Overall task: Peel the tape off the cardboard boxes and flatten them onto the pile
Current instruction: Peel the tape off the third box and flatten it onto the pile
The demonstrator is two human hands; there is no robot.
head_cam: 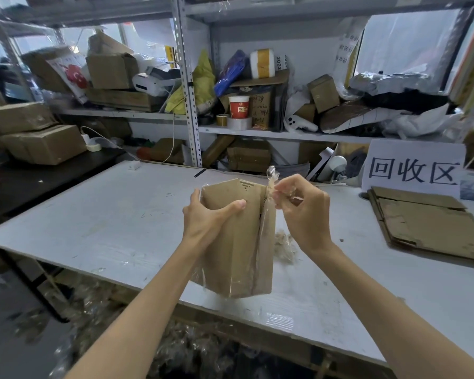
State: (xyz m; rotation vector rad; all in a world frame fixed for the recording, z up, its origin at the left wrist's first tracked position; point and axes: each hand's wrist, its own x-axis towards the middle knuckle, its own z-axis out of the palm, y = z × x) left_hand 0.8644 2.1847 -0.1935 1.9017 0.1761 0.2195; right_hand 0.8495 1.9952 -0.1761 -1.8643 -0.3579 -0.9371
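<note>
A brown cardboard box [241,250] is held upright above the white table [107,222], its taped seam facing me. My left hand [205,217] grips the box's upper left edge, thumb across the front. My right hand [298,209] pinches a strip of clear tape [271,177] at the box's top right corner; the strip curls upward and still runs down the seam [262,242]. The pile of flattened cardboard [427,225] lies on the table at the right, beneath a white paper sign.
A crumpled wad of peeled tape [283,246] lies on the table just behind the box. Metal shelves [189,105] crammed with boxes, bags and tape rolls stand behind the table. More boxes [39,143] sit on a dark table at left. Discarded tape [121,324] covers the floor below.
</note>
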